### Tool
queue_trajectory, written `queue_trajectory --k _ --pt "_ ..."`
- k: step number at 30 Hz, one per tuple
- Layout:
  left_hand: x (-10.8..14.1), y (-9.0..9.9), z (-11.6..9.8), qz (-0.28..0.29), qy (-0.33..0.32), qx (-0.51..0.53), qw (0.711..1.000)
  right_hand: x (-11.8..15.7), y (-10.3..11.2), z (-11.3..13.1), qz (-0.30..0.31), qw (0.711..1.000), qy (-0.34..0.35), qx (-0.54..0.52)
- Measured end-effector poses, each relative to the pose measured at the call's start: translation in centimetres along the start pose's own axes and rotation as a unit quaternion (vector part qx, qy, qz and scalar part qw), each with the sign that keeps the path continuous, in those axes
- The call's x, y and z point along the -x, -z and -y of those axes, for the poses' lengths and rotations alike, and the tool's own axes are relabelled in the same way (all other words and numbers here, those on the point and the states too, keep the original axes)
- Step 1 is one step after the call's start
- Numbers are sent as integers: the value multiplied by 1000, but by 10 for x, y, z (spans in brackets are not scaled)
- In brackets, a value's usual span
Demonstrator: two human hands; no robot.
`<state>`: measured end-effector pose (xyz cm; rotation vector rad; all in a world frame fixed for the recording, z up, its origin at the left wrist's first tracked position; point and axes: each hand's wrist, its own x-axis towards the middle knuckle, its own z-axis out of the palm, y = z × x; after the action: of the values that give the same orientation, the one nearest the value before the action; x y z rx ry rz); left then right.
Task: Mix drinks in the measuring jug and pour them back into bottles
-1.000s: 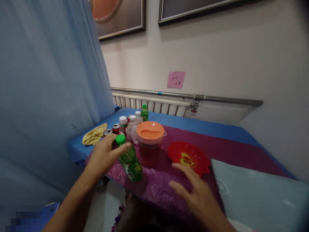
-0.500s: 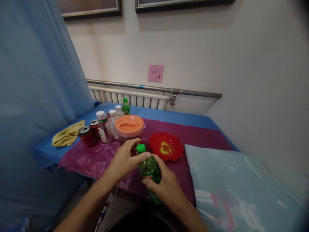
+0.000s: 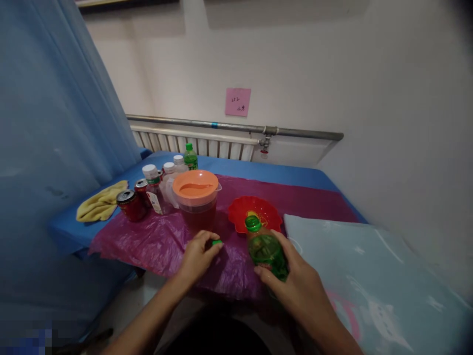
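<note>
My right hand [image 3: 299,276] is wrapped round a green plastic bottle [image 3: 268,251], which tilts left with its mouth uncapped. Between the thumb and fingers of my left hand [image 3: 199,254] is a small green bottle cap [image 3: 217,242]. Just beyond the bottle's mouth lies a red scalloped plate [image 3: 238,212] with a yellow design. A clear pitcher [image 3: 197,214] with an orange lid [image 3: 195,185] and brownish liquid inside stands past my left hand.
Left of the pitcher stand red cans [image 3: 132,206], white-capped bottles [image 3: 157,192] and another green bottle [image 3: 190,158]. A yellow cloth [image 3: 101,203] lies farther left. Purple plastic sheeting [image 3: 148,246] covers part of the blue table [image 3: 281,172]; a pale blue cloth [image 3: 343,251] lies right.
The cap has come off the green bottle and is now in my left hand. My right hand has moved the bottle to the right, away from my left hand. The view has tipped downward.
</note>
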<state>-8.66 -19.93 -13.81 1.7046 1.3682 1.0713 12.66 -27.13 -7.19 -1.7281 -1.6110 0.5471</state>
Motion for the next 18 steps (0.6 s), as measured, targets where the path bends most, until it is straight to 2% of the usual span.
queue_trajectory --k 3,6,7,9,11,12,13,15,18 --pt "2 -14 20 3 -21 -46 999 -1 0 -4 -7 1000 6 -4" --pt "6 -4 27 -15 -30 -50 998 -2 -1 -8 -10 1000 3 3" --pt "6 4 28 -40 -14 -38 998 -2 -1 -9 -14 1000 0 9" --pt "3 23 32 -124 47 25 991 -4 0 -12 -23 999 -6 21" --pt "-6 41 38 -210 109 113 965 -7 0 -12 -29 999 -9 29" --pt "-13 48 41 -233 129 156 951 -8 -1 -11 -28 999 -9 30" --pt "-21 52 43 -238 138 193 942 -9 -2 -9 -25 999 -8 29" --pt "-39 54 45 -211 133 242 938 -11 -4 -6 -16 1000 -11 24" --pt "-65 45 46 -162 103 306 932 -11 -4 -4 -13 999 -23 21"
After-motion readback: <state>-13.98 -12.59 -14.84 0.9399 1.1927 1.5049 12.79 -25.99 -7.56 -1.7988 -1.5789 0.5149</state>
